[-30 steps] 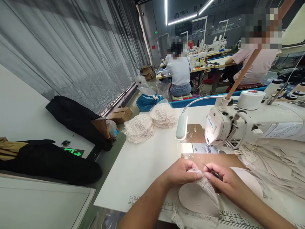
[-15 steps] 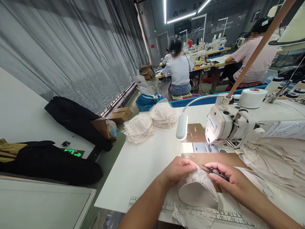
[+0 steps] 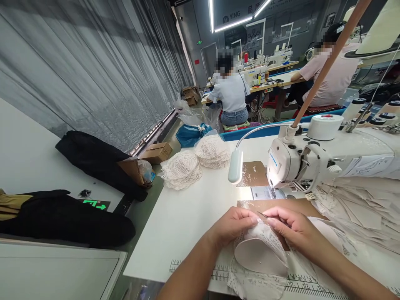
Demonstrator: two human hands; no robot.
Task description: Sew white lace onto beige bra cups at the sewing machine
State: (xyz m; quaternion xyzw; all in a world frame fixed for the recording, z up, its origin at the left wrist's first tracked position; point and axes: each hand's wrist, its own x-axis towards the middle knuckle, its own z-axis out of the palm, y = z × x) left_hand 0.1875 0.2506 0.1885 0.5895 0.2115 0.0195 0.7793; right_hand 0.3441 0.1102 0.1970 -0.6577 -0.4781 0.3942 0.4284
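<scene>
My left hand [image 3: 235,224] pinches the top edge of a lace-covered bra cup [image 3: 261,255], whose smooth beige inside faces me. Dark thread snips [image 3: 261,215] are held in my right hand [image 3: 290,227], mostly covered by its fingers. Their narrow tips point left, close to the lace edge and my left fingertips. Whether the blades touch a thread is too small to tell. Loose lace [image 3: 250,285] hangs below the cup over the table's front edge. Just beyond my hands stands a white sewing machine [image 3: 286,164].
Two stacks of lace cups, a nearer one [image 3: 181,170] and a farther one [image 3: 212,151], lie on the white table [image 3: 187,216]. Beige pieces [image 3: 362,208] are heaped at right. A lamp [image 3: 236,166] hangs beside the machine. Two people sit at machines farther back.
My right hand has moved slightly left with the snips, closer to my left fingers. The snips are turned and more hidden in the hand. My left hand keeps its pinch on the cup.
</scene>
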